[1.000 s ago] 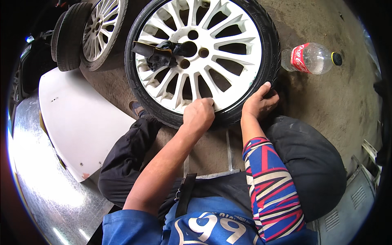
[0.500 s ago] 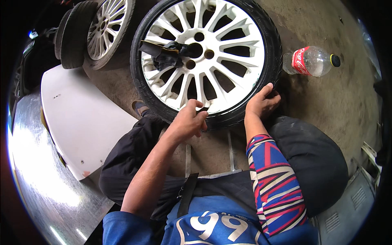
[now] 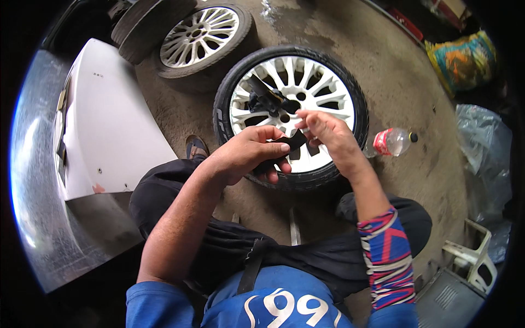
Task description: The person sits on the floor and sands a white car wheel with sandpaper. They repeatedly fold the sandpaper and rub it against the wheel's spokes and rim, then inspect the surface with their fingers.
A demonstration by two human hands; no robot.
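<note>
My left hand [image 3: 249, 153] is closed on a piece of black sandpaper [image 3: 295, 140], pinched between thumb and fingers, its bent sheet sticking out to the right. Close to the sheet's right edge is my right hand [image 3: 333, 139], fingers curled together; whether they grip anything is hard to make out. Both hands are raised over the near part of a white multi-spoke wheel [image 3: 328, 99] with a black tyre [image 3: 358, 104], lying flat. On its left spokes rests a crumpled black bundle [image 3: 265, 103] with a dark strip across it.
A clear bottle [image 3: 398, 143] with a red label lies right of the tyre. Another white wheel [image 3: 199, 33] and stacked tyres [image 3: 147, 33] are at the far left. A white body panel [image 3: 104, 120] stands left. Clear plastic [image 3: 484, 147] and a colourful sack [image 3: 465, 60] lie right.
Both hands have lifted off the wheel's near edge and come together. The black sandpaper now shows in my left hand. The view has shifted, showing the wheel smaller and more floor on the right.
</note>
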